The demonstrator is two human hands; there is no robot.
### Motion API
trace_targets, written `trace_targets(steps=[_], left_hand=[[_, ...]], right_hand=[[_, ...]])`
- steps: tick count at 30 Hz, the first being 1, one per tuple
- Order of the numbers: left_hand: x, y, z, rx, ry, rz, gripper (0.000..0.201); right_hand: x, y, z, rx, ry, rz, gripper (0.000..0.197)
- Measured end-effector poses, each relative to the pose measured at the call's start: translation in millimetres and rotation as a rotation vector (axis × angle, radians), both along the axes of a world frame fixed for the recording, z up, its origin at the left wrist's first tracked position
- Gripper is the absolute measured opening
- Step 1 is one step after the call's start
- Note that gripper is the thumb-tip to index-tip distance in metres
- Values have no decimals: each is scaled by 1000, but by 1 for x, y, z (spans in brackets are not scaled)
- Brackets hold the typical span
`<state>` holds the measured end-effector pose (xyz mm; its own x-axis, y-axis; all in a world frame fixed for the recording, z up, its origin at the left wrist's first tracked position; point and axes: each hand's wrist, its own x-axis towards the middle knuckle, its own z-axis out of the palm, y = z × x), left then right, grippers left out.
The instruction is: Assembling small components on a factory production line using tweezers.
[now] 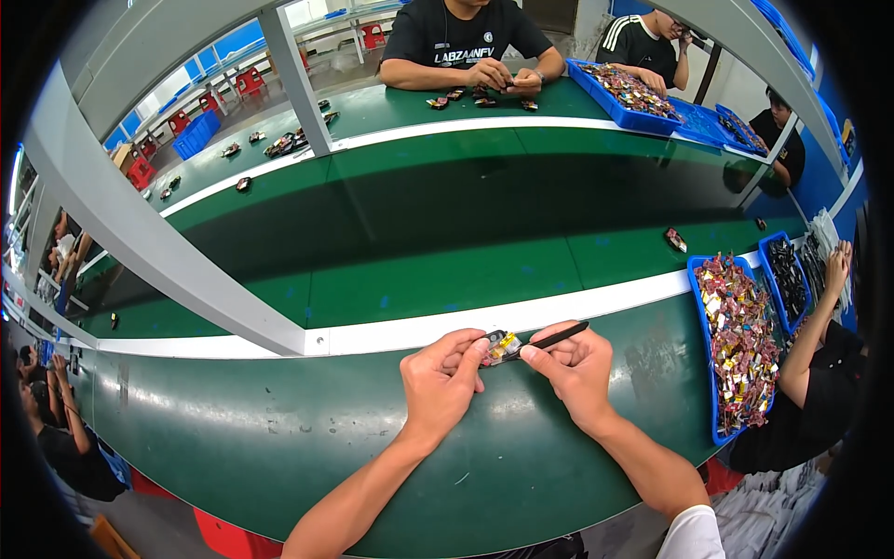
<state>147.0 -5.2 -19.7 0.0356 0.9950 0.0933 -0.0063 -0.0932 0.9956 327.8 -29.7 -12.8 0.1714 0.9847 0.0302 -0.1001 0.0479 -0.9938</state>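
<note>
Left hand: one small assembly; right hand: one black stick

From left hand and right hand: bare green worktop toward 8 o'clock — passable. Grey post blocks 10; white rail crosses 12. At 3, open strip — then heaped blue bin.

The view looks from the wearer's head (a wide fisheye) downward and forward across the desk; the left hand and right hand sit close, towards six o'clock, the green belt farther off towards twelve.
</note>
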Motion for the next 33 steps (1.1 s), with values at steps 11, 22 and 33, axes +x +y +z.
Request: trace_targets(steps=[11, 22, 33], left_hand=[[0, 1, -2, 87, 7, -42, 18], [-1, 1, -4, 65, -8, -44, 18], [-11, 5, -8, -81, -149, -225, 23]], right_hand=[[4, 2, 11, -76, 106, 46, 14], [5, 4, 2, -9, 105, 86, 13], [1, -2, -2, 157, 25, 50, 15]])
